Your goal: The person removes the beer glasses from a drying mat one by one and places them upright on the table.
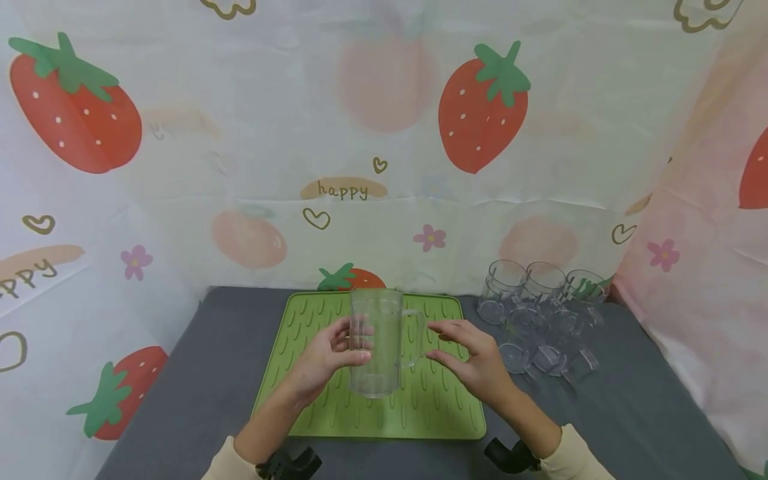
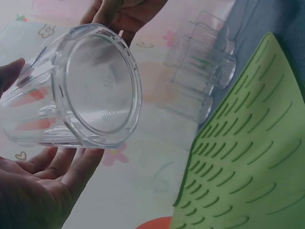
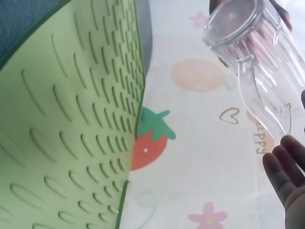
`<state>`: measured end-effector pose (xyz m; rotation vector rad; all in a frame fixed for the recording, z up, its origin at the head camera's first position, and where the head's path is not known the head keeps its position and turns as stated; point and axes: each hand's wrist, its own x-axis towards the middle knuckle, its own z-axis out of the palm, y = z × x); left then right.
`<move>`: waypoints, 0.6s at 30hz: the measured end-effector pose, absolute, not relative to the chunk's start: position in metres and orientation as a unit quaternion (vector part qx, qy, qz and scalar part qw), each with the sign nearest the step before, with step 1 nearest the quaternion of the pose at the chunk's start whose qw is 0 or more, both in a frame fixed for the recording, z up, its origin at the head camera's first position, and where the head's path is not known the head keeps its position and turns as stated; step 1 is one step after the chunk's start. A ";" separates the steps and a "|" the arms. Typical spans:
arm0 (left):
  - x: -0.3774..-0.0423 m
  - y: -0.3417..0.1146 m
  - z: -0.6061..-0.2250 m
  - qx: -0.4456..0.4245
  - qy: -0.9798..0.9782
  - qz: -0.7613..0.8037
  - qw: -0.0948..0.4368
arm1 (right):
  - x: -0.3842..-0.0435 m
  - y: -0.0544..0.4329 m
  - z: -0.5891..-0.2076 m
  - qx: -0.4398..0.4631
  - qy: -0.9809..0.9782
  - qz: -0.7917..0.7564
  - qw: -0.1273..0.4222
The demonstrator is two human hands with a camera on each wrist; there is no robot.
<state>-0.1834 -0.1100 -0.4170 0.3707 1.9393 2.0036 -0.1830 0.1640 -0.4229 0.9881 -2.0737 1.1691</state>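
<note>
A clear mug [image 1: 384,347] stands upright in the air above a green ribbed mat [image 1: 336,423]. Its left side is gripped by my left hand [image 1: 321,363], thumb in front and fingers behind, seen through the clear wall. In the left wrist view the round base of the mug [image 2: 102,90] faces the camera. The handle [image 1: 421,337] points right, toward my right hand [image 1: 474,360], whose thumb and fingers are spread apart and hold nothing. From the right wrist, the fingertips [image 3: 290,145] of that hand show right at the lower end of the handle [image 3: 252,98].
Several more clear mugs [image 1: 540,320] are grouped at the right back of the dark grey table [image 1: 222,373], just right of the mat. A pale curtain [image 1: 270,147] printed with strawberries hangs behind the table and along both sides.
</note>
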 end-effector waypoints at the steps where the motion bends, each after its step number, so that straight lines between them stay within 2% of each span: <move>1: -0.183 -0.110 -0.417 0.135 0.678 0.703 0.164 | -0.182 0.164 -0.423 0.362 -0.774 0.447 0.266; 11: -0.177 -0.108 -0.419 0.158 0.677 0.701 0.159 | -0.177 0.161 -0.423 0.273 -0.764 0.570 0.130; 18: -0.172 -0.108 -0.419 0.186 0.655 0.712 0.173 | -0.177 0.162 -0.425 0.259 -0.716 0.645 0.057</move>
